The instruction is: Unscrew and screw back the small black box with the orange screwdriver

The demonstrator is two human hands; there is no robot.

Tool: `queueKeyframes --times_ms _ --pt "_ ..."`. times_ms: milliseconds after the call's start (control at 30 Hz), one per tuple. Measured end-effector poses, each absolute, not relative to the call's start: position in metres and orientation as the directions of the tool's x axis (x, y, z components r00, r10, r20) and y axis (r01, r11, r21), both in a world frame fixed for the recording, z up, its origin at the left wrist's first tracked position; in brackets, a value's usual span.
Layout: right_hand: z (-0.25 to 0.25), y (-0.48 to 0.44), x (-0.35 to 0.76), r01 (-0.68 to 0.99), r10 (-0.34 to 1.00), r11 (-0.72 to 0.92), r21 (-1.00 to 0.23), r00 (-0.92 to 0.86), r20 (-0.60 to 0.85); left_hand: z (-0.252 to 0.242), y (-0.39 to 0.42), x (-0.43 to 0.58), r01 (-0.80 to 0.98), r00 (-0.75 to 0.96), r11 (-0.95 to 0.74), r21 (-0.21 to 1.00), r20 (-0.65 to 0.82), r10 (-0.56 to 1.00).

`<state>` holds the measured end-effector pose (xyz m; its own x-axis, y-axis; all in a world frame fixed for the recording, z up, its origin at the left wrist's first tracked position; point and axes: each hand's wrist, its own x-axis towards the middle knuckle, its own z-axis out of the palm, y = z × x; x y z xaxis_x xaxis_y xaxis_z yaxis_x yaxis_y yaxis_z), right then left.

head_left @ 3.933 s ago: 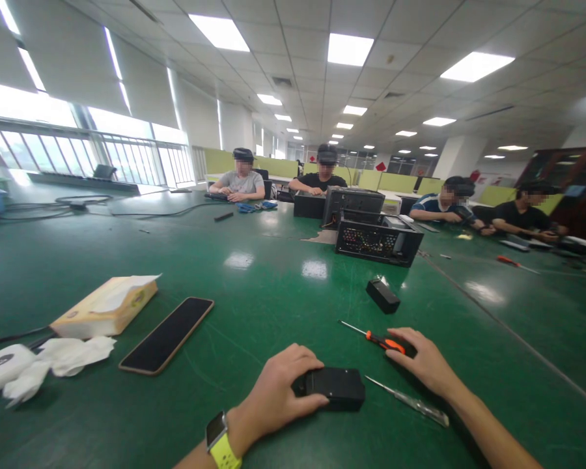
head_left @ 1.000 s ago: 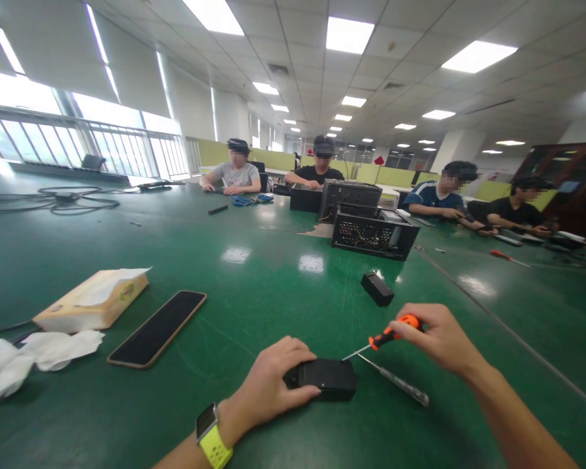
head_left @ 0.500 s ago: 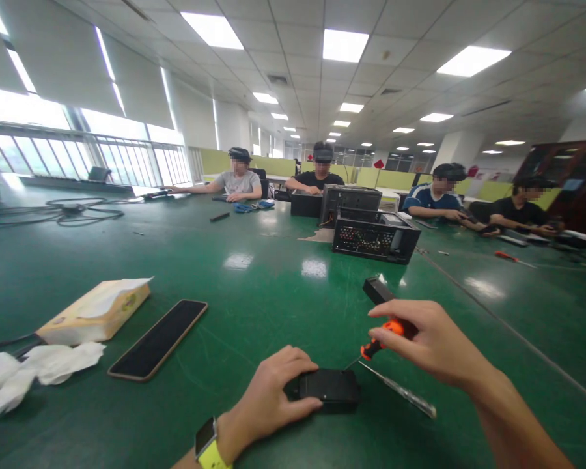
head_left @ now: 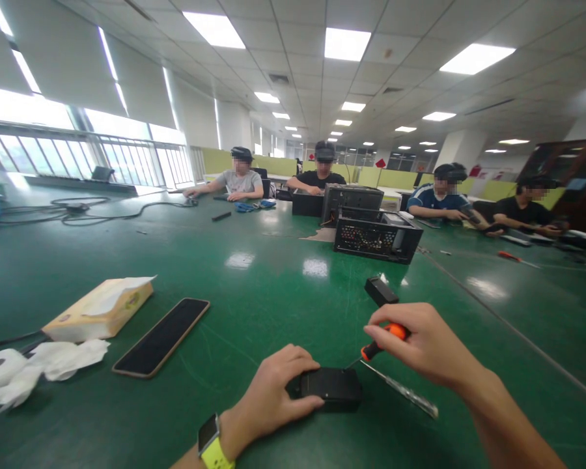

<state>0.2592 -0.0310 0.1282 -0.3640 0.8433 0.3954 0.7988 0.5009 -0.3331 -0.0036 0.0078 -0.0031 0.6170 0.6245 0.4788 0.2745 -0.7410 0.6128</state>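
Note:
A small black box-shaped case [head_left: 336, 385] lies on the green table, and my left hand [head_left: 278, 384] is closed around its left end. In my right hand [head_left: 420, 339] is an orange and black screwdriver [head_left: 371, 350], pinched by the handle and tilted. Its thin tip meets the upper right corner of the case. Close to the right of the case, a second screwdriver [head_left: 405, 391] with a clear handle rests on the table. Beyond my right hand sits another black block [head_left: 381, 290].
Left of my hands lie a phone [head_left: 162, 337], a tissue pack [head_left: 100, 308] and crumpled tissues [head_left: 63, 359]. An open black computer case [head_left: 376, 238] stands farther back. Several co-workers sit across the table. An orange-handled screwdriver [head_left: 510, 256] lies at the right.
My right hand's fingers and wrist have turned slightly around the screwdriver handle. The case and my left hand keep their place; the whole view has shifted a little.

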Motion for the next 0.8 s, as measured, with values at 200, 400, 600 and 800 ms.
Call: queueKeyframes --times_ms 200,400,600,800 --pt "0.129 -0.030 0.259 0.841 0.898 0.406 -0.357 -0.295 0.326 -0.004 0.008 -0.004 0.267 0.622 -0.741 0.616 0.477 0.621" --pt "0.131 -0.035 0.255 0.763 0.852 0.486 -0.426 -0.306 0.424 -0.003 0.008 -0.004 0.266 0.619 -0.742 0.616 0.481 0.621" --pt "0.126 -0.034 0.247 0.751 0.840 0.513 -0.416 -0.339 0.424 -0.002 0.007 -0.004 0.263 0.614 -0.751 0.605 0.496 0.614" --pt "0.122 -0.034 0.241 0.732 0.825 0.549 -0.403 -0.397 0.403 -0.003 0.007 -0.004 0.264 0.616 -0.754 0.601 0.497 0.612"
